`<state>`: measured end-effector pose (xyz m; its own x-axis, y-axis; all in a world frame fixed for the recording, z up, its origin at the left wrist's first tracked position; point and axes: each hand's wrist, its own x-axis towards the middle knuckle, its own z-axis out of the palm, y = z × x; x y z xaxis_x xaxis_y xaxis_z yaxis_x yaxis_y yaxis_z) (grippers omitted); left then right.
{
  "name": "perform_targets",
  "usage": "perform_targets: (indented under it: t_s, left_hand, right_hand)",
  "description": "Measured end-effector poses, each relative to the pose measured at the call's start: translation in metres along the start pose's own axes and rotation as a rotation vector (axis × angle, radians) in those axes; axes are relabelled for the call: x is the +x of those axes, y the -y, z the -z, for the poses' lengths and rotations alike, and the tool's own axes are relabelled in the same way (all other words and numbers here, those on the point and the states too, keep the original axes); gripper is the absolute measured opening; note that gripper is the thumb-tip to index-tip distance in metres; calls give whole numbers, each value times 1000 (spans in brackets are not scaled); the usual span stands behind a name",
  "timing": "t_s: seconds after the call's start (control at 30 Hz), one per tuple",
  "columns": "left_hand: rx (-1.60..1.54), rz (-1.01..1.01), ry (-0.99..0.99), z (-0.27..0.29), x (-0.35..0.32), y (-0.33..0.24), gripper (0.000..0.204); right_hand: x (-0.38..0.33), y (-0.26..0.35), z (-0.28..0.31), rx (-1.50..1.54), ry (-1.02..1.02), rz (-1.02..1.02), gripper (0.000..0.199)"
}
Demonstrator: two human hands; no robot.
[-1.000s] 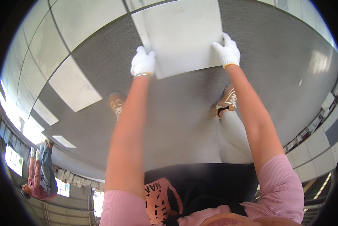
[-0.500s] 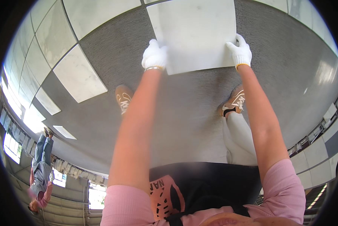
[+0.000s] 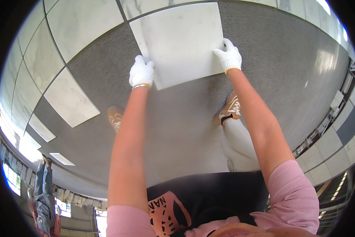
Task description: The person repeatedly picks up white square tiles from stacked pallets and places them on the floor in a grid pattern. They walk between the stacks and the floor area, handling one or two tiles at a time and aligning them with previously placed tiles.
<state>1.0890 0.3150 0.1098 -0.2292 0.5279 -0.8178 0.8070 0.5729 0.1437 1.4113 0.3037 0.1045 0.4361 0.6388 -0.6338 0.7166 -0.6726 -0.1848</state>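
A white marble-look slab (image 3: 181, 43) lies straight ahead of the person, between both hands, near the far edge of the dark grey floor (image 3: 280, 83), just beside the light stone tiles (image 3: 82, 25) there. The gloved left hand (image 3: 141, 72) grips its left side toward the near-left corner; the gloved right hand (image 3: 229, 57) grips the right side near the near-right corner — neither clearly nearer. Its long axis seems to run left to right — the lens bends it. Whether it touches the floor, I cannot tell.
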Motion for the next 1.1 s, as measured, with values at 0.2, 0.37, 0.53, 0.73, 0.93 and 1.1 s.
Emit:
perform_targets:
  t_s: [0.2, 0.37, 0.53, 0.73, 0.93, 1.1]
  left_hand:
    - [7, 28, 25, 5, -3, -5, 47]
    - [14, 62, 63, 7, -1, -6, 47]
    - [-37, -5, 55, 5, -1, 8, 49]
    - [-396, 147, 182, -20, -137, 88, 55]
    - [-832, 259, 416, -8, -326, 106, 30]
    - [-984, 178, 533, 79, -404, 81, 33]
  right_hand:
    - [4, -1, -1, -21, 31, 11, 75]
    - [6, -8, -5, -4, 20, 59, 75]
    - [6, -8, 6, -156, 138, 99, 84]
    - [-111, -25, 32, -299, 266, 39, 97]
    - [-348, -11, 45, 213, 884, -260, 73]
    - [-419, 53, 113, 174, 909, 95, 45]
